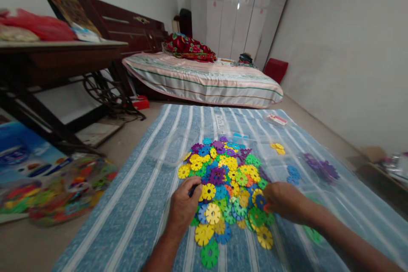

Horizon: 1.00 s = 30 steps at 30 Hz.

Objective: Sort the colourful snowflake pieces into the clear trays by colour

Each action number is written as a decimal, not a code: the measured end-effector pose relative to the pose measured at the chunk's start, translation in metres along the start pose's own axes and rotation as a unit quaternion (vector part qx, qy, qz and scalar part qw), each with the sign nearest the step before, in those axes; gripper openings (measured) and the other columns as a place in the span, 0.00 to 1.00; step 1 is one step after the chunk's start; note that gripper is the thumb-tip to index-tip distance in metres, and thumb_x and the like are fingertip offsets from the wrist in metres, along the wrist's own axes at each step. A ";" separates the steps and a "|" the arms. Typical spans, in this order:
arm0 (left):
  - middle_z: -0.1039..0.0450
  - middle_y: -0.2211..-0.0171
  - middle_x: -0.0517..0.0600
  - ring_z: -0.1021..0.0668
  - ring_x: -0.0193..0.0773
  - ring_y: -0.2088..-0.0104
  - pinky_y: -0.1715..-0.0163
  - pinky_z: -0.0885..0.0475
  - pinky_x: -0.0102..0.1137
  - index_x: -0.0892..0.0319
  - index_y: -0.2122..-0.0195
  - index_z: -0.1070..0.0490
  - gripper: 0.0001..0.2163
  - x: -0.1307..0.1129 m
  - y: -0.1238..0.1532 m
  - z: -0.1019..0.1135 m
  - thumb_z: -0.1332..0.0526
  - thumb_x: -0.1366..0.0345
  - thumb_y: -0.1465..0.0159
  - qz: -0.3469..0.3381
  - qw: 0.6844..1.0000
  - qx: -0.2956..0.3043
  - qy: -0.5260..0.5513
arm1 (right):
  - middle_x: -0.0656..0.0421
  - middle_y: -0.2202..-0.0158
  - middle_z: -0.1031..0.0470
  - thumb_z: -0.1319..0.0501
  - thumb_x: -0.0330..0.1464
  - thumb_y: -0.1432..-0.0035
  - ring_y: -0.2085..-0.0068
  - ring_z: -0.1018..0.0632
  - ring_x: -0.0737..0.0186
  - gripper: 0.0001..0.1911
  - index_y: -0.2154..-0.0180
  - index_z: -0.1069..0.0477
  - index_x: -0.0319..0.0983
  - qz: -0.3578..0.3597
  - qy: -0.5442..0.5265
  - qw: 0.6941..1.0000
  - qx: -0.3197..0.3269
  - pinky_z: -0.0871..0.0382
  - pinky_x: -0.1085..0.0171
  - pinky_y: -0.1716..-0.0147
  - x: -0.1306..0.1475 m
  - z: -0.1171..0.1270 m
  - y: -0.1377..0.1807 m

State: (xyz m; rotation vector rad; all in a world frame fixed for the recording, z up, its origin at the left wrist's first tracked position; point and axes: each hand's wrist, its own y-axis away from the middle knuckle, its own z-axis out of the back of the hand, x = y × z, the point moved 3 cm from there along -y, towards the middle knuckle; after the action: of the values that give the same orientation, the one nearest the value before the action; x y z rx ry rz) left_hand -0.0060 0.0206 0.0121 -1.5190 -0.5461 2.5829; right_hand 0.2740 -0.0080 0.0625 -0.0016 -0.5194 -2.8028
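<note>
Head view: pile of notched discs on striped cloth, lying between both hands and running beyond them to the far side. Left hand at the pile's left edge, fingers curled, tips against the discs; something dark in the gap by the thumb, cannot tell if pinched. Right hand at the right edge, blurred, fingers bent together, blue and orange discs just left of the tips; grip unclear. Farther right: yellow discs, purple discs.
</note>
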 end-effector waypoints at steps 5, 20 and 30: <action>0.24 0.65 0.48 0.22 0.37 0.62 0.57 0.27 0.33 0.55 0.69 0.27 0.07 0.002 0.001 0.000 0.43 0.62 0.45 -0.006 1.000 0.000 -0.001 | 0.64 0.80 0.31 0.39 0.29 0.51 0.78 0.35 0.72 0.06 0.79 0.29 0.39 0.085 -0.047 0.995 -0.035 0.53 0.70 0.79 0.013 0.041 -0.038; 0.23 0.65 0.49 0.22 0.38 0.61 0.57 0.27 0.34 0.56 0.71 0.27 0.06 0.003 0.004 0.001 0.43 0.63 0.45 0.004 1.000 -0.001 0.012 | 0.55 0.64 0.23 0.46 0.37 0.41 0.61 0.25 0.59 0.12 0.61 0.27 0.41 0.002 -0.002 0.979 -0.206 0.39 0.66 0.67 0.047 0.113 -0.140; 0.24 0.65 0.49 0.22 0.38 0.62 0.57 0.27 0.34 0.56 0.70 0.28 0.07 0.004 0.002 -0.001 0.44 0.62 0.45 -0.008 1.000 0.002 0.009 | 0.53 0.60 0.27 0.42 0.36 0.43 0.55 0.28 0.58 0.10 0.61 0.28 0.39 -0.026 -0.027 0.983 -0.181 0.39 0.64 0.61 0.030 0.036 -0.077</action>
State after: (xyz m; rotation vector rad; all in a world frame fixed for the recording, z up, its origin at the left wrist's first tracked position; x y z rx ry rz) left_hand -0.0069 0.0203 0.0079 -1.5298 -0.5473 2.5546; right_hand 0.2216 0.0645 0.0704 -0.1428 -0.0159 -2.9138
